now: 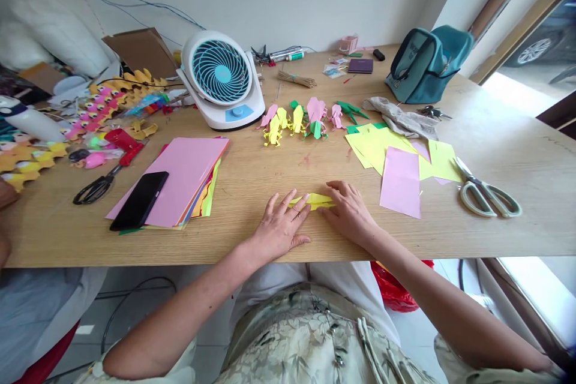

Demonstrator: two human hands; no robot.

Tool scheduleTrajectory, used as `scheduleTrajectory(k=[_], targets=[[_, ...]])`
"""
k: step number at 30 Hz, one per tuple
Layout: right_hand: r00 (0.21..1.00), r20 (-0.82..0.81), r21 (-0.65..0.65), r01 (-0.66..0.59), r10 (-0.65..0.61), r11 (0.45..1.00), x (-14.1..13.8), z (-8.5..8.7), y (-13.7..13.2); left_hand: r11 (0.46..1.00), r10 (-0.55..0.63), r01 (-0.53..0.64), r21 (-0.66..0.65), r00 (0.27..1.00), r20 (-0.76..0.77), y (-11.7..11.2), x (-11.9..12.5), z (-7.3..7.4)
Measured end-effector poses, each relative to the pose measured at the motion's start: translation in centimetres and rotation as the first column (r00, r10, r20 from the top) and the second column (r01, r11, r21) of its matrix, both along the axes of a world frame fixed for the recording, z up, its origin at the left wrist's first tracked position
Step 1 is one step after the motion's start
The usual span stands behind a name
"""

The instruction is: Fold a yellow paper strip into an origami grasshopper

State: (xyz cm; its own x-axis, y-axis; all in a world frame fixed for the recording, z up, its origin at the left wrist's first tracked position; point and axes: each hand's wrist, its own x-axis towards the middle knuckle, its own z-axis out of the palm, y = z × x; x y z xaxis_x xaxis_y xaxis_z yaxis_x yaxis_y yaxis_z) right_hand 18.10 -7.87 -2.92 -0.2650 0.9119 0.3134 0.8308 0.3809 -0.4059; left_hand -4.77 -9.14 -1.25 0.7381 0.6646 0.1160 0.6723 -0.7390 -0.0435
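Note:
A narrow folded strip of yellow paper (315, 198) lies on the table in front of me. My left hand (281, 227) rests over its left end, fingers spread flat, the ring finger wearing a ring. At the strip's right end, my right hand (353, 214) has its fingers curved, with the thumb on the near side and the index finger on the far side of the paper. Beyond the hands stand several folded paper frogs, among them a yellow frog (272, 131), a pink frog (315, 109) and a green frog (316, 129).
Left of me, a phone (140, 200) lies on stacked coloured paper (189, 159); black-handled scissors (101, 187) lie beyond. A fan (222, 75) stands behind. On the right are yellow sheets (380, 143), a pink sheet (400, 183), scissors (488, 192), a cloth (405, 118) and a teal bag (423, 66).

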Motion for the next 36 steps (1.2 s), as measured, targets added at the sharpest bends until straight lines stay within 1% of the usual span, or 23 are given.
scheduleTrajectory(k=[2, 5, 7, 10, 11, 12, 13, 14, 15, 17, 19, 20, 21, 23, 24, 25, 26, 27, 28, 29, 31, 33, 36], targets=[[1.0, 0.017, -0.02, -0.012, 0.012, 1.0, -0.4, 0.2, -0.1, 1.0, -0.013, 0.014, -0.013, 0.999, 0.042, -0.1, -0.2, 0.0], [0.998, -0.039, -0.079, -0.058, 0.055, 0.995, -0.7, 0.6, -0.2, 0.999, 0.003, 0.004, -0.043, 0.986, 0.165, 0.2, -0.1, 0.3], [0.994, -0.091, -0.136, -0.079, 0.067, 0.987, -0.7, 0.8, -0.1, 0.995, 0.075, -0.052, -0.087, 0.956, 0.283, 1.0, 0.3, 0.6], [0.983, -0.154, -0.195, -0.125, 0.096, 0.973, -0.5, 1.0, 0.4, 0.964, 0.238, -0.158, -0.213, 0.871, 0.431, 3.1, 1.3, 1.1], [0.98, -0.165, -0.201, -0.147, 0.115, 0.968, -0.4, 1.1, 0.7, 0.945, 0.276, -0.155, -0.287, 0.848, 0.453, 3.9, 1.6, 1.3], [0.975, -0.177, -0.202, -0.172, 0.137, 0.964, -0.3, 1.1, 1.0, 0.911, 0.307, -0.117, -0.394, 0.832, 0.462, 4.8, 1.9, 1.4], [0.969, -0.189, -0.199, -0.198, 0.161, 0.96, -0.2, 1.2, 1.5, 0.853, 0.344, -0.067, -0.518, 0.819, 0.46, 5.7, 2.2, 1.4], [0.962, -0.204, -0.194, -0.222, 0.182, 0.956, -0.1, 1.4, 2.0, 0.776, 0.375, -0.009, -0.63, 0.811, 0.45, 6.5, 2.4, 1.5], [0.954, -0.222, -0.186, -0.245, 0.202, 0.952, 0.0, 1.6, 2.6, 0.715, 0.411, 0.023, -0.699, 0.794, 0.447, 7.3, 2.5, 1.5], [0.942, -0.242, -0.165, -0.276, 0.233, 0.947, 0.2, 2.1, 4.1, 0.66, 0.452, 0.055, -0.75, 0.768, 0.454, 8.6, 2.6, 1.6], [0.928, -0.293, -0.127, -0.275, 0.229, 0.953, 0.6, 2.8, 5.9, 0.645, 0.491, 0.066, -0.761, 0.727, 0.479, 9.7, 2.7, 1.6], [0.908, -0.369, -0.104, -0.252, 0.198, 0.962, 0.7, 3.1, 6.7, 0.641, 0.509, 0.073, -0.764, 0.705, 0.494, 10.2, 2.8, 1.6], [0.87, -0.469, -0.095, -0.224, 0.155, 0.97, 0.9, 3.3, 7.5, 0.632, 0.535, 0.089, -0.77, 0.668, 0.517, 10.5, 2.9, 1.7], [0.73, -0.681, -0.131, -0.19, 0.051, 0.973, 0.9, 3.5, 8.6, 0.617, 0.588, 0.139, -0.775, 0.573, 0.571, 11.0, 3.2, 1.7], [0.647, -0.763, -0.168, -0.202, 0.003, 0.965, 0.7, 3.5, 8.8, 0.565, 0.675, 0.228, -0.793, 0.426, 0.603, 11.1, 3.4, 1.6], [0.596, -0.802, -0.219, -0.238, -0.036, 0.946, 0.5, 3.3, 8.8, 0.515, 0.739, 0.308, -0.8, 0.313, 0.596, 11.1, 3.6, 1.6], [0.574, -0.816, -0.27, -0.28, -0.065, 0.921, 0.2, 3.1, 8.7, 0.48, 0.776, 0.366, -0.797, 0.247, 0.581, 11.1, 3.8, 1.5], [0.563, -0.822, -0.31, -0.319, -0.084, 0.896, -0.1, 2.9, 8.5, 0.464, 0.793, 0.395, -0.793, 0.214, 0.571, 10.9, 4.0, 1.5], [0.549, -0.83, -0.334, -0.35, -0.097, 0.875, -0.4, 2.6, 8.2, 0.454, 0.796, 0.415, -0.789, 0.208, 0.568, 10.7, 4.2, 1.4], [0.537, -0.837, -0.351, -0.373, -0.109, 0.859, -0.7, 2.5, 7.9, 0.439, 0.793, 0.433, -0.787, 0.226, 0.566, 10.5, 4.3, 1.4], [0.515, -0.847, -0.371, -0.389, -0.135, 0.843, -1.1, 2.3, 7.6, 0.408, 0.788, 0.461, -0.788, 0.259, 0.559, 10.1, 4.5, 1.3], [0.52, -0.843, -0.379, -0.386, -0.142, 0.841, -1.2, 2.1, 7.5, 0.384, 0.782, 0.473, -0.793, 0.29, 0.552, 9.8, 4.5, 1.4], [0.556, -0.823, -0.373, -0.372, -0.117, 0.85, -1.1, 2.0, 7.5, 0.367, 0.768, 0.469, -0.803, 0.334, 0.546, 9.6, 4.2, 1.6]])
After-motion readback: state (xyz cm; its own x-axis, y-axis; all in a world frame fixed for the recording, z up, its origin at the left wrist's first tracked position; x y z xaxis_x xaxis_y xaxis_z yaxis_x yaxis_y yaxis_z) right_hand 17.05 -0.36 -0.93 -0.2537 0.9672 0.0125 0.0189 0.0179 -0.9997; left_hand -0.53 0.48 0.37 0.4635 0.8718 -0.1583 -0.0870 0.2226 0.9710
